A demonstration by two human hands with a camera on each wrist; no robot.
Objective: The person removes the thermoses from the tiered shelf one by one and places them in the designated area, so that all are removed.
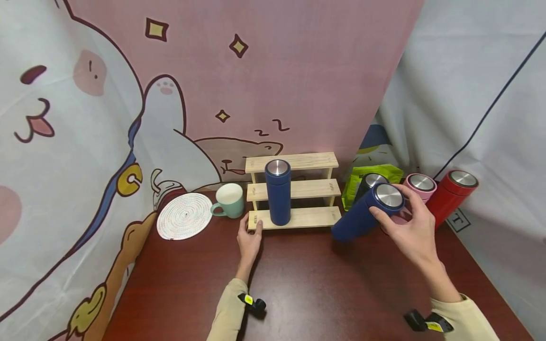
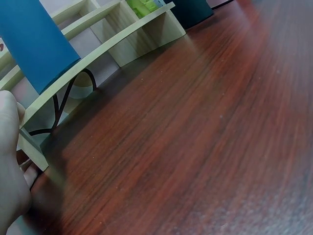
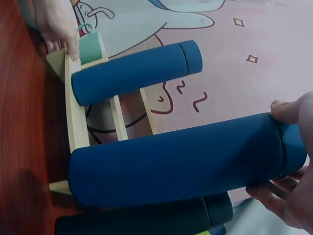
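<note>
My left hand (image 1: pixel 249 240) grips the left end of the lowest step of a three-tier wooden rack (image 1: pixel 309 217). On that step, near its left side, a blue thermos (image 1: pixel 279 199) with a steel-topped lid stands upright. My right hand (image 1: pixel 414 232) holds a second blue thermos (image 1: pixel 356 219) around its lid, tilted, just right of the rack. In the right wrist view the thumb and fingers lie on opposite sides of this held thermos (image 3: pixel 176 164). The left wrist view shows the thumb (image 2: pixel 7 117) at the step's end.
Behind the held thermos stand a black thermos (image 1: pixel 374 179), a pink thermos (image 1: pixel 421 183) and a lime-green bag (image 1: pixel 356 180). A red thermos (image 1: pixel 448 196) is farther right. Left of the rack are a mint mug (image 1: pixel 232 203) and a round woven mat (image 1: pixel 183 217). Cloth hangs around the table (image 1: pixel 290 284).
</note>
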